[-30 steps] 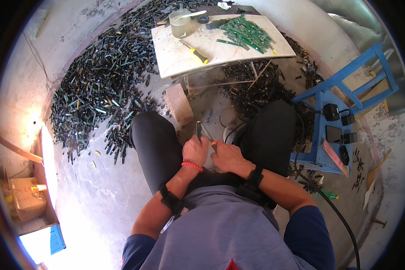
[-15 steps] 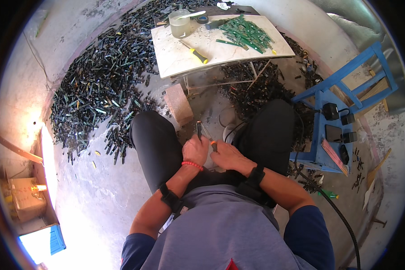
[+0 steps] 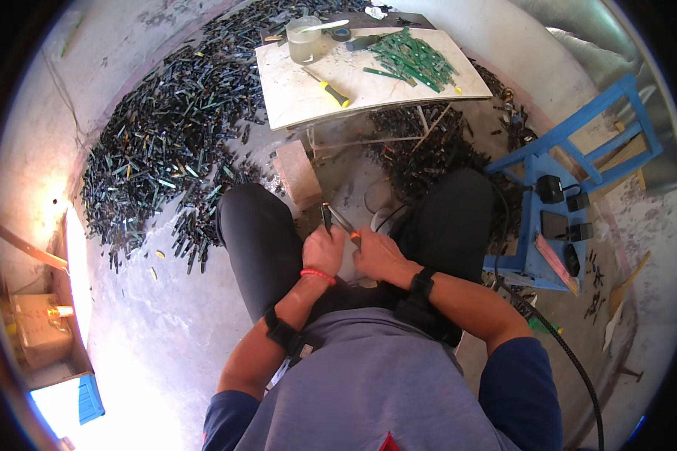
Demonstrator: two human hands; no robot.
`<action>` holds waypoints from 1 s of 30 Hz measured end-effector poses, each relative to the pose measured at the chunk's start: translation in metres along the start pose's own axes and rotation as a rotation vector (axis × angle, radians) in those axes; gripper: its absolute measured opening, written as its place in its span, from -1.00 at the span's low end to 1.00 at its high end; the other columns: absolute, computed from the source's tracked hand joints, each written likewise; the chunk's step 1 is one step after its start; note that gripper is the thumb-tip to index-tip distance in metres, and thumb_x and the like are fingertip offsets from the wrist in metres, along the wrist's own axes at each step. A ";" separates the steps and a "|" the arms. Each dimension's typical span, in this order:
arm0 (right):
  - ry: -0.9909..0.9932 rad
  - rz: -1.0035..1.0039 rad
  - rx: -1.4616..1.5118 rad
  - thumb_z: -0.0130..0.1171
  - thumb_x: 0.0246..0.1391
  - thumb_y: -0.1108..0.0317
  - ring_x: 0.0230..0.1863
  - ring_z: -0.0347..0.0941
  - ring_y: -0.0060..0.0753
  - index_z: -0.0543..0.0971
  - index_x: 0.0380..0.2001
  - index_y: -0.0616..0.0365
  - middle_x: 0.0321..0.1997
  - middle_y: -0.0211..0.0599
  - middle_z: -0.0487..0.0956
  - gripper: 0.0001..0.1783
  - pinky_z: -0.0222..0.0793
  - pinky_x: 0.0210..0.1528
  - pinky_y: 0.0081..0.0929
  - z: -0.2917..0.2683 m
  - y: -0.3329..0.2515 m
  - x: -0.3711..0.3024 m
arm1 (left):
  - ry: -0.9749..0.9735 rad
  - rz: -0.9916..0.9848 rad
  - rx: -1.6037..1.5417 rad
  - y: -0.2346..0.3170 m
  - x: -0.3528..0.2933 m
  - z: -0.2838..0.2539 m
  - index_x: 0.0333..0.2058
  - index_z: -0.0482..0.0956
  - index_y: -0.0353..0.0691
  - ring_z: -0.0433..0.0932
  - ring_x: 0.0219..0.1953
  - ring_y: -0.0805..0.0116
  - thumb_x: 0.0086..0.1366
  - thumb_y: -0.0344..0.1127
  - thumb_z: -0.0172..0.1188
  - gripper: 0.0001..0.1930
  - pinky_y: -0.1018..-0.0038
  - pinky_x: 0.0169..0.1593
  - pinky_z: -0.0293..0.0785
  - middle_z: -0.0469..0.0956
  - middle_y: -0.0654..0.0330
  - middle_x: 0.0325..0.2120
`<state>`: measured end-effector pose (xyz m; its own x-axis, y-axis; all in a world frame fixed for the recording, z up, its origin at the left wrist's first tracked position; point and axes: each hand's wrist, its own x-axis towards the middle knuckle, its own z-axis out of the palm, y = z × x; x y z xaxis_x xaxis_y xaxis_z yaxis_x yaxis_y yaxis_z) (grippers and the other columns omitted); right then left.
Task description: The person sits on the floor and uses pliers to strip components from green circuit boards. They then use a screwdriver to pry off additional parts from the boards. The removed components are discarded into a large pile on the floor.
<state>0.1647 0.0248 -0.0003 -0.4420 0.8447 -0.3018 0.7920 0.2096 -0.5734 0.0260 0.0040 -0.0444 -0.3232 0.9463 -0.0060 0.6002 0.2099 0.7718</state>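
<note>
My left hand (image 3: 322, 252) is closed round a thin dark strip (image 3: 326, 218), which stands up out of the fist between my knees. In my closed right hand (image 3: 382, 256) is a tool with a slim metal shaft (image 3: 342, 220) and an orange-and-black handle; its exact kind is too small to tell. The shaft slants up and left, its far end close to the strip's top; whether they touch, I cannot tell. A red bead bracelet circles my left wrist.
Ahead stands a low table (image 3: 293, 98) with a cloudy jug (image 3: 305, 46), a yellow-handled screwdriver (image 3: 334, 94) and a pile of green strips (image 3: 414, 59). A brick-like block (image 3: 297, 174) lies before it. Dark strips (image 3: 158, 143) heap on the floor; a blue chair (image 3: 538, 218) holds black adapters.
Both hands have shifted slightly left, the strip and tool with them. The tool's shaft now leans more toward the strip's top.
</note>
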 end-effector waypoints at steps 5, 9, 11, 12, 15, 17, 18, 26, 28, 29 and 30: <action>0.128 -0.142 -0.272 0.05 -0.17 0.41 -0.39 0.46 0.11 0.34 -0.35 0.28 -0.44 0.11 0.49 -0.74 0.37 -0.32 -0.10 0.002 0.016 0.012 | -0.035 0.084 -0.087 -0.021 0.002 0.002 -0.59 0.45 -0.38 0.44 -0.51 -0.26 0.17 -0.22 -0.04 -0.68 0.05 -0.40 0.39 0.44 -0.25 -0.61; 0.190 -0.298 -0.446 0.04 -0.16 0.41 -0.44 0.44 0.03 0.33 -0.42 0.23 -0.49 -0.01 0.45 -0.80 0.35 -0.38 -0.13 -0.008 0.027 0.027 | -0.259 -0.016 -0.439 -0.048 0.004 0.003 -0.61 0.34 -0.20 0.22 -0.77 0.25 0.20 -0.22 -0.05 -0.74 0.36 -0.67 0.13 0.25 0.18 -0.77; 0.203 -0.361 -0.527 0.02 -0.15 0.41 -0.45 0.44 0.00 0.33 -0.42 0.22 -0.49 -0.04 0.45 -0.82 0.35 -0.40 -0.16 -0.019 0.033 0.031 | -0.442 -0.303 -0.762 -0.028 0.003 -0.013 -0.62 0.27 -0.11 0.06 -0.84 0.54 0.23 -0.19 -0.07 -0.74 0.55 -0.77 -0.05 0.13 0.40 -0.81; 0.199 -0.397 -0.556 0.01 -0.14 0.42 -0.46 0.45 0.00 0.33 -0.43 0.22 -0.48 -0.05 0.45 -0.83 0.36 -0.41 -0.17 -0.026 0.034 0.034 | -0.494 -0.452 -0.885 -0.008 0.002 -0.031 -0.62 0.26 -0.08 0.01 -0.82 0.62 0.24 -0.18 -0.08 -0.74 0.61 -0.76 -0.11 0.11 0.44 -0.80; 0.157 -0.480 -0.606 -0.01 -0.14 0.43 -0.46 0.45 0.01 0.34 -0.42 0.22 -0.47 -0.05 0.46 -0.85 0.37 -0.41 -0.19 -0.044 0.037 0.039 | -0.570 -0.539 -0.916 0.011 -0.001 -0.049 -0.62 0.25 -0.07 -0.02 -0.81 0.67 0.24 -0.18 -0.08 -0.74 0.65 -0.75 -0.15 0.09 0.48 -0.78; 0.118 -0.521 -0.618 0.00 -0.14 0.43 -0.44 0.45 0.03 0.34 -0.42 0.23 -0.46 -0.04 0.46 -0.84 0.37 -0.40 -0.18 -0.056 0.036 0.038 | -0.572 -0.513 -0.844 0.013 -0.002 -0.052 -0.62 0.26 -0.07 0.00 -0.81 0.66 0.24 -0.19 -0.07 -0.74 0.64 -0.74 -0.14 0.10 0.47 -0.78; 0.089 -0.508 -0.604 0.00 -0.15 0.44 -0.42 0.46 0.04 0.34 -0.42 0.24 -0.46 -0.02 0.46 -0.83 0.37 -0.38 -0.17 -0.060 0.034 0.036 | -0.561 -0.523 -0.816 0.013 -0.003 -0.051 -0.62 0.26 -0.07 0.01 -0.80 0.66 0.24 -0.20 -0.07 -0.74 0.64 -0.74 -0.13 0.10 0.48 -0.78; -0.275 -0.219 -0.178 0.00 -0.14 0.41 -0.30 0.43 0.15 0.39 -0.28 0.30 -0.42 0.10 0.50 -0.71 0.34 -0.26 -0.11 -0.078 0.030 0.022 | -0.660 -0.245 -0.696 -0.004 -0.006 -0.042 -0.60 0.25 -0.09 0.02 -0.78 0.68 0.27 -0.17 -0.02 -0.72 0.65 -0.72 -0.10 0.10 0.48 -0.76; -0.296 -0.182 -0.016 0.00 -0.13 0.39 -0.30 0.42 0.17 0.39 -0.24 0.29 -0.40 0.11 0.50 -0.68 0.33 -0.25 -0.09 -0.074 0.036 0.023 | -0.833 -0.406 -0.958 0.019 -0.006 -0.059 -0.59 0.24 -0.09 0.01 -0.78 0.68 0.29 -0.13 -0.03 -0.70 0.66 -0.72 -0.11 0.09 0.47 -0.76; -0.307 -0.165 0.066 0.00 -0.13 0.37 -0.31 0.42 0.19 0.39 -0.22 0.28 -0.39 0.12 0.50 -0.66 0.32 -0.25 -0.08 -0.072 0.038 0.024 | -0.795 -0.412 -0.999 0.016 -0.004 -0.058 -0.58 0.23 -0.09 0.01 -0.78 0.69 0.29 -0.12 -0.05 -0.69 0.67 -0.72 -0.12 0.08 0.46 -0.76; -0.245 -0.173 0.039 0.01 -0.11 0.37 -0.32 0.42 0.17 0.38 -0.20 0.28 -0.40 0.09 0.50 -0.65 0.32 -0.27 -0.09 -0.071 0.038 0.023 | -0.756 -0.422 -1.043 0.011 -0.001 -0.057 -0.58 0.23 -0.09 0.00 -0.77 0.69 0.30 -0.10 -0.06 -0.69 0.67 -0.72 -0.13 0.08 0.46 -0.76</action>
<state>0.2150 0.0870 0.0251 -0.6614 0.6532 -0.3686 0.6812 0.3175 -0.6597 -0.0089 -0.0092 0.0000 0.3369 0.8301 -0.4444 -0.3823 0.5519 0.7411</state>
